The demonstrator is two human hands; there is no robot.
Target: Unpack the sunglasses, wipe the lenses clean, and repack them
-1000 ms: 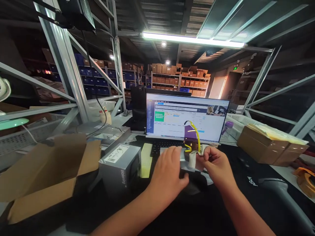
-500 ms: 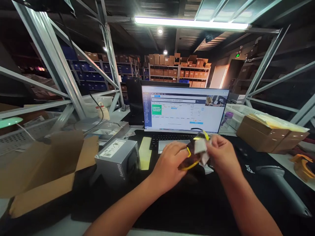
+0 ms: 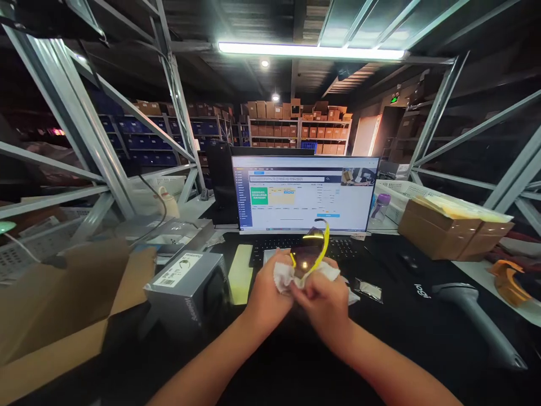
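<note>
Yellow-framed sunglasses with dark lenses are held up in front of the keyboard, one yellow temple pointing upward. My left hand is closed around the left side of the frame, with part of a white cloth or tissue under its fingers. On the other side my right hand is closed, pinching the white cloth against the lower part of the sunglasses. Fingers cover much of the lower frame. A small clear packet with something white in it lies to the right of my hands.
A grey product box and an open cardboard box stand at left, beside a pale yellow strip. Behind are the keyboard and monitor. At right lie a barcode scanner, a tape dispenser and cardboard boxes.
Both hands have come together lower down, and the sunglasses have turned so the temple points up. The white cloth is now pressed against the frame. The view has shifted slightly.
</note>
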